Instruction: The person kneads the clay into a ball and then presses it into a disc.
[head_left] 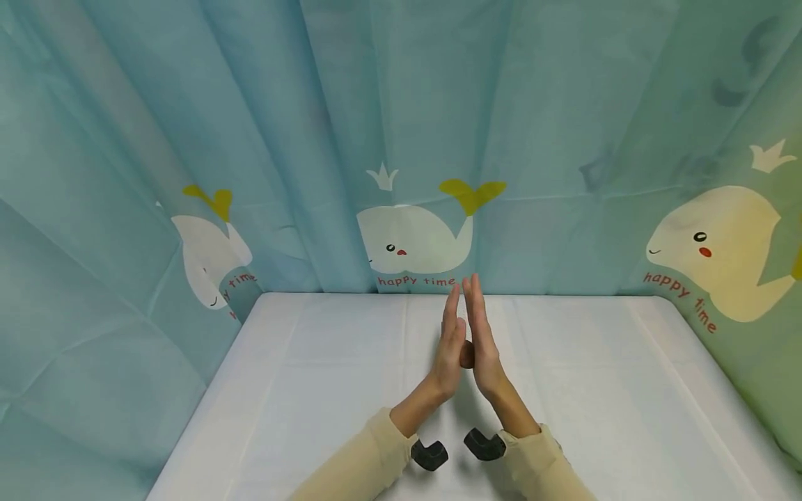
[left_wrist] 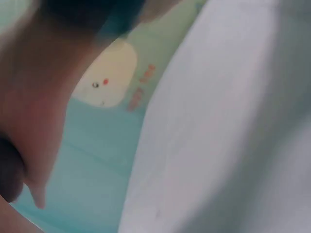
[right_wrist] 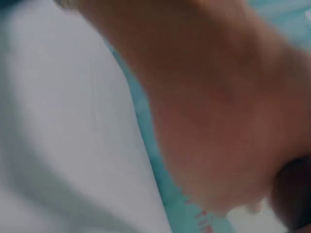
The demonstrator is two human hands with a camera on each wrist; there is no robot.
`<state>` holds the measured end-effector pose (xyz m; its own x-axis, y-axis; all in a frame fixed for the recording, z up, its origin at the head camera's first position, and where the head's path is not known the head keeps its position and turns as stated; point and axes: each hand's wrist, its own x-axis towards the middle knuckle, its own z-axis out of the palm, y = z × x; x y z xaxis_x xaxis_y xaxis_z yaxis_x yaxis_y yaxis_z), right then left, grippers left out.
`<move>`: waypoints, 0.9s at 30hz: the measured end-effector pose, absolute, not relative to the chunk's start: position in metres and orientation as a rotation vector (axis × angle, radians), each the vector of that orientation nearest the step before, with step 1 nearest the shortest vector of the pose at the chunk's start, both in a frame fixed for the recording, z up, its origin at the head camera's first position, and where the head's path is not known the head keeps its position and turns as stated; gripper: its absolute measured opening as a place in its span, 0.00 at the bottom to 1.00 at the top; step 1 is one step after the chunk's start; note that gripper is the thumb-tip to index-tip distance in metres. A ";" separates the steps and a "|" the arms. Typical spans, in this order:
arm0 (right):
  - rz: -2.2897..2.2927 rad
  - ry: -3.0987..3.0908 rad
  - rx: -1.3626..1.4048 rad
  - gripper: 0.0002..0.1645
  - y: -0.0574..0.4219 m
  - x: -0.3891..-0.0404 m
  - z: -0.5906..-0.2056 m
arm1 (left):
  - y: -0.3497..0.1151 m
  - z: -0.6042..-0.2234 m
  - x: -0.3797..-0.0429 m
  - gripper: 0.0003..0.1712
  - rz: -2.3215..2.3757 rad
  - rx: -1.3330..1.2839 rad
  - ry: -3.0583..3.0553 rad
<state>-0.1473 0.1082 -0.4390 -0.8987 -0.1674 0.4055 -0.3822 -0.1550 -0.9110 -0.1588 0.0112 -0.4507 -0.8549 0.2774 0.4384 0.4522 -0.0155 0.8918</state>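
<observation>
A small dark brown ball [head_left: 466,354] sits between the two palms, a little above the white table. My left hand [head_left: 448,351] presses it from the left, its fingers straight and pointing away from me. From the other side my right hand [head_left: 485,348] presses it with straight fingers too. The fingertips of both hands come close together, and the palms stand apart around the ball. In the left wrist view the ball [left_wrist: 9,171] shows dark at the left edge. It also appears, partly cut off, as a dark ball [right_wrist: 294,194] in the right wrist view, where the picture is blurred.
A white table [head_left: 326,369] lies under the hands, with their shadow on it. Blue-green curtains [head_left: 551,139] printed with whales hang behind it and at both sides. Black wrist-worn devices [head_left: 429,456] stick out near the cuffs of the beige sleeves [head_left: 366,459].
</observation>
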 end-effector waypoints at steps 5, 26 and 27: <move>2.241 -1.898 0.646 0.33 0.115 -0.156 -0.451 | 0.015 -0.444 -0.145 0.37 -2.048 -0.861 -2.081; 2.064 -1.907 0.675 0.33 0.109 -0.155 -0.436 | 0.013 -0.456 -0.152 0.35 -2.194 -0.796 -2.012; 2.073 -1.916 0.683 0.33 0.110 -0.157 -0.437 | 0.013 -0.455 -0.150 0.35 -2.203 -0.804 -1.989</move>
